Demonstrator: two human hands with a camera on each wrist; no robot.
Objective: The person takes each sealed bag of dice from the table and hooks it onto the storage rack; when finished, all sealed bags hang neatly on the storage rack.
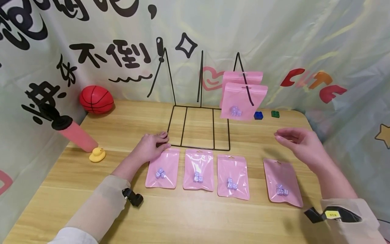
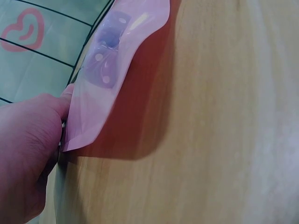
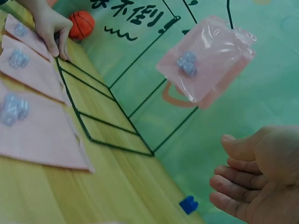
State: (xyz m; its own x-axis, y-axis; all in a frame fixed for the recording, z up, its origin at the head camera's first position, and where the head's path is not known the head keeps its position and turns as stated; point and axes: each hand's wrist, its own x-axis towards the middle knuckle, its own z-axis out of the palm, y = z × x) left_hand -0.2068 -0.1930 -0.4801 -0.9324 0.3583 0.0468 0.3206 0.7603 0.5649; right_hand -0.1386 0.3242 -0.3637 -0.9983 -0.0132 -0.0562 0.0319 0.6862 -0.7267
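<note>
My left hand grips the front left corner of a black wire display rack; in the left wrist view a pink bag lies close beside the fingers. My right hand is raised over the table's right side, holding nothing, its fingers loosely bent. Two pink zip bags hang on the rack's right hook: a front bag with purple dice, and a back bag mostly hidden. Before the rack lie a left bag, a second bag, a third bag and a right bag, all with dice.
A red toy basketball, a pink bottle with a black top and a yellow rubber duck are at the left. Behind on the right lie a blue block and a green block. A printed cloth surrounds the wooden table.
</note>
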